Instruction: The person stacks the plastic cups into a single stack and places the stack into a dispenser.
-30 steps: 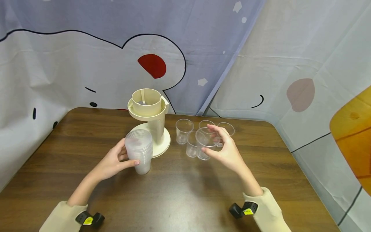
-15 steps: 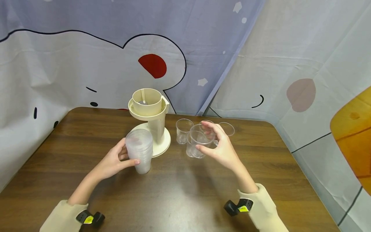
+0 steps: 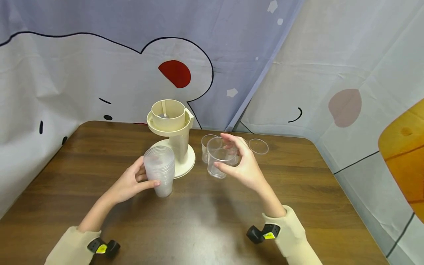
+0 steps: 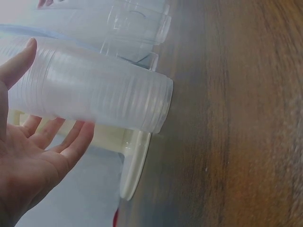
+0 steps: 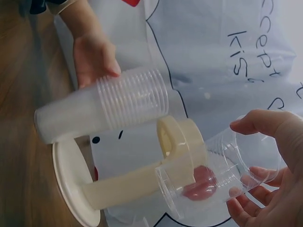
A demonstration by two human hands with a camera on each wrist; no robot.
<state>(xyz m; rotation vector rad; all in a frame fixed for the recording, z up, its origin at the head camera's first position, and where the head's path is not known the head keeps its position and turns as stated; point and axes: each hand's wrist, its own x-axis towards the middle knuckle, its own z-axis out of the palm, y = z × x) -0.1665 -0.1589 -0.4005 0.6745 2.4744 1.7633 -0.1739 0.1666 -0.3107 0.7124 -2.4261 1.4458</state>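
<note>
Person's L hand (image 3: 130, 186) grips a tall stack of nested clear plastic cups (image 3: 159, 165), axis approx. vertical; R hand (image 3: 244, 166) holds 1 clear round plastic cup (image 3: 214, 159), near-upright, apart, to stack's R.

Both of the person's arms reach forward from pale sleeves (image 3: 296, 235), forearms angled in toward each other. I can see the left hand (image 3: 130, 186) gripping, palm inward, thumb (image 4: 19, 66) opposite its curved fingers (image 4: 78, 145). The right hand (image 3: 244, 167) grips too, thumb nearer the body, fingers arched across on the far side.
</note>
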